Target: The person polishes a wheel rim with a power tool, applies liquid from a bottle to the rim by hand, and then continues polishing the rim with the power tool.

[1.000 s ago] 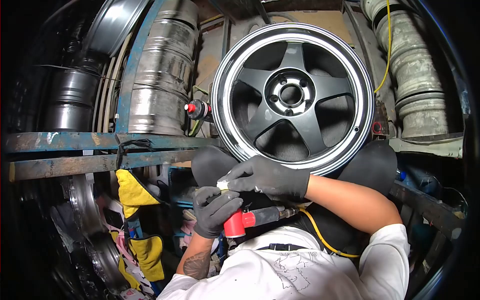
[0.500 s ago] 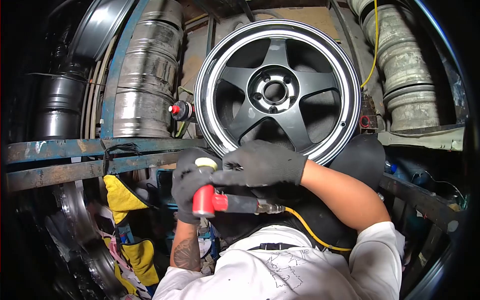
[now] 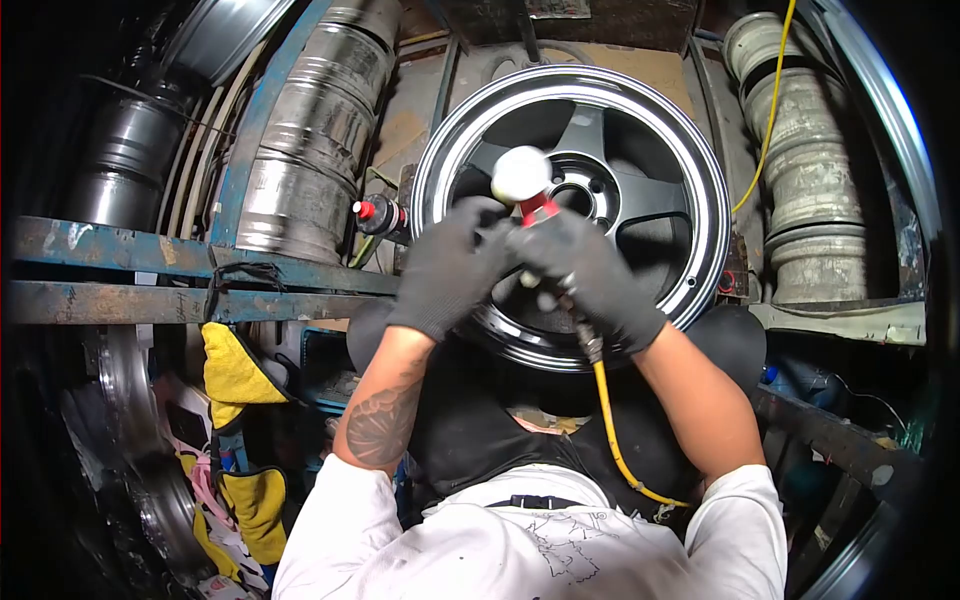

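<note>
My right hand (image 3: 590, 270), in a dark glove, is wrapped round a red and black air polisher (image 3: 541, 211). The polisher's round pad (image 3: 521, 174), pale and bright in the light, points away from me over the wheel. Close against the tool's left side is my gloved left hand (image 3: 450, 265), its bent fingers smeared by motion and overlapping the right hand. Beneath both hands lies a dark grey five-spoke wheel rim (image 3: 705, 200) with a shiny outer lip. A yellow air hose (image 3: 609, 415) runs from the polisher's metal coupling down toward my waist.
Stacked metal wheel barrels stand left (image 3: 300, 185) and right (image 3: 815, 180). A dark bottle with a red cap (image 3: 375, 213) sits beside the rim. Blue steel rails (image 3: 130, 245) cross at left, with yellow cloths (image 3: 240, 370) below them. Another yellow hose (image 3: 775, 110) hangs at right.
The polisher has swung up from near my lap to over the wheel, pad now facing forward. My right hand has taken its body; my left hand has shifted beside it.
</note>
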The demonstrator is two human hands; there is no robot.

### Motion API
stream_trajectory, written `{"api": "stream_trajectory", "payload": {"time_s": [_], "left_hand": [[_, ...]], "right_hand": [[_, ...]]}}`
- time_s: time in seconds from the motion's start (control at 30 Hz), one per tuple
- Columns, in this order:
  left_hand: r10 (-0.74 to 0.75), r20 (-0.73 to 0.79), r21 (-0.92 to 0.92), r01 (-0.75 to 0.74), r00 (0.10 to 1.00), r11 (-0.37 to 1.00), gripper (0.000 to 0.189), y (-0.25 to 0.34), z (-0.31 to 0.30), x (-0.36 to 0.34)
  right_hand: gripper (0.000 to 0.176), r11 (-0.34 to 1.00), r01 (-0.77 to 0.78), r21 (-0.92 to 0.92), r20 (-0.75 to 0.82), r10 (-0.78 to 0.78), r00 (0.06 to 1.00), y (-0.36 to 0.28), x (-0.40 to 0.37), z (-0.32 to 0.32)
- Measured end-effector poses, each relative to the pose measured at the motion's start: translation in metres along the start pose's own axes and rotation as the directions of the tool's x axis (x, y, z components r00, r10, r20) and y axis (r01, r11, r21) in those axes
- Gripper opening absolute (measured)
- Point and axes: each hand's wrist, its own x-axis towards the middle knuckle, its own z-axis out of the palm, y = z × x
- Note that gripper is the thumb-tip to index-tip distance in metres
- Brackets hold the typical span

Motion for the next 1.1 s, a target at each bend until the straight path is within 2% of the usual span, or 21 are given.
{"api": "stream_trajectory", "payload": {"time_s": [0.03, 0.07, 0.1, 0.13, 0.17, 0.23, 0.3, 0.33, 0.37, 0.43, 0.5, 0.57, 0.6, 0.67, 0.8, 0.9, 0.93, 1.03, 1.1], "left_hand": [[0.076, 0.125, -0.093, -0.065, 0.989, 0.994, 0.037, 0.000, 0.007, 0.003], [0.255, 0.349, -0.132, -0.222, 0.902, 0.966, 0.038, -0.017, 0.018, 0.018], [0.379, 0.237, -0.217, -0.332, 0.894, 0.918, 0.044, -0.017, 0.035, 0.016], [0.290, 0.400, -0.659, 0.053, 0.870, 0.750, 0.047, -0.008, 0.047, 0.020], [0.189, 0.549, -0.816, 0.471, 0.814, 0.336, 0.051, 0.000, 0.060, 0.024], [0.214, 0.503, -0.847, 0.527, 0.837, -0.071, 0.052, 0.003, 0.077, 0.015], [0.380, 0.435, -0.804, 0.542, 0.816, -0.244, 0.057, -0.013, 0.091, 0.005], [0.361, 0.432, -0.800, 0.536, 0.826, -0.270, 0.060, -0.017, 0.094, -0.003], [0.301, 0.437, -0.813, 0.516, 0.848, -0.272, 0.060, -0.019, 0.100, -0.011], [0.192, 0.486, -0.800, 0.523, 0.852, -0.296, 0.064, -0.023, 0.109, -0.027], [0.166, 0.574, -0.706, 0.587, 0.802, -0.395, 0.058, -0.023, 0.104, -0.045], [0.052, 0.596, -0.715, 0.559, 0.801, -0.421, 0.050, -0.013, 0.090, -0.057], [0.057, 0.601, -0.716, 0.569, 0.797, -0.404, 0.047, -0.021, 0.099, -0.067], [-0.030, 0.627, -0.715, 0.560, 0.778, -0.419, 0.045, -0.007, 0.076, -0.071], [-0.073, 0.695, -0.640, 0.568, 0.716, -0.517, 0.041, -0.013, 0.075, -0.079], [-0.142, 0.725, -0.626, 0.559, 0.674, -0.544, 0.039, -0.015, 0.080, -0.085], [-0.143, 0.717, -0.633, 0.552, 0.682, -0.543, 0.044, -0.017, 0.083, -0.088], [-0.070, 0.674, -0.631, 0.523, 0.735, -0.573, 0.055, -0.023, 0.088, -0.089], [-0.097, 0.715, -0.608, 0.548, 0.692, -0.574, 0.063, -0.027, 0.091, -0.088]], "right_hand": [[0.034, 0.996, 0.076, 0.038, -0.048, -0.074, 0.996, -0.003, 0.000, -0.005], [0.036, 0.969, 0.241, -0.057, -0.091, -0.245, 0.965, 0.005, 0.009, -0.014], [0.038, 0.968, 0.240, -0.074, -0.105, -0.247, 0.963, 0.005, 0.011, -0.020], [0.041, 0.967, 0.240, -0.090, -0.119, -0.249, 0.961, 0.004, 0.012, -0.026], [0.044, 0.997, 0.077, -0.027, -0.116, -0.080, 0.990, -0.009, 0.004, -0.025], [0.052, 0.993, -0.009, -0.122, -0.155, -0.010, 0.988, -0.010, 0.005, -0.022], [0.053, 0.975, -0.036, -0.218, -0.153, 0.002, 0.988, -0.002, 0.010, -0.023], [0.052, 0.967, -0.117, -0.226, -0.139, 0.087, 0.986, 0.000, 0.009, -0.021], [0.048, 0.970, -0.079, -0.230, -0.065, 0.066, 0.996, 0.010, 0.013, -0.022], [0.042, 0.969, -0.151, -0.194, -0.031, 0.148, 0.988, 0.023, 0.016, -0.020], [0.039, 0.937, -0.287, -0.199, 0.019, 0.296, 0.955, 0.020, 0.017, -0.018], [0.038, 0.936, -0.258, -0.240, 0.082, 0.284, 0.955, 0.024, 0.021, -0.011], [0.036, 0.910, -0.298, -0.289, 0.147, 0.350, 0.925, 0.022, 0.024, -0.009], [0.033, 0.921, -0.208, -0.328, 0.209, 0.286, 0.935, 0.037, 0.030, 0.001], [0.031, 0.847, -0.413, -0.334, 0.141, 0.478, 0.867, 0.035, 0.035, 0.021], [0.031, 0.882, -0.352, -0.315, 0.219, 0.428, 0.877, 0.054, 0.038, 0.018], [0.031, 0.884, -0.348, -0.311, 0.228, 0.425, 0.876, 0.057, 0.039, 0.018], [0.031, 0.844, -0.298, -0.447, 0.228, 0.430, 0.874, 0.043, 0.043, 0.024], [0.033, 0.833, -0.259, -0.489, 0.210, 0.401, 0.892, 0.046, 0.046, 0.027]]}}
